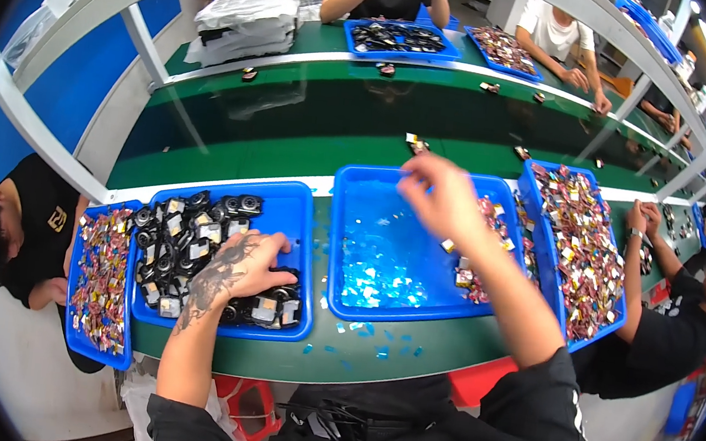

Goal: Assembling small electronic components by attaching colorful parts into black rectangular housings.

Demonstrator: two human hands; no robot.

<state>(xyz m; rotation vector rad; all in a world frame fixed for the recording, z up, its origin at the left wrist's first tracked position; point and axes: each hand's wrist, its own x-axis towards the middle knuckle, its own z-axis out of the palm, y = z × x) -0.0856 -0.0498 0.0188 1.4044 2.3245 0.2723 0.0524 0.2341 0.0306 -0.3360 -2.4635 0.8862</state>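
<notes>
The left hand (246,268) lies flat in a blue tray (298,215) with its fingers spread wide on the little black round parts (188,229). It presses on them but does not pinch one. The right hand (440,197) is up in the air over the middle blue tray (384,250). It is blurry, so I cannot tell if its grip has hold of anything. Small shiny bits (478,277) lie in that tray's right side. Another tray (578,244) full of shiny bits sits just beside it. All trays sit on the green bench (293,137). Other people sit nearby.
</notes>
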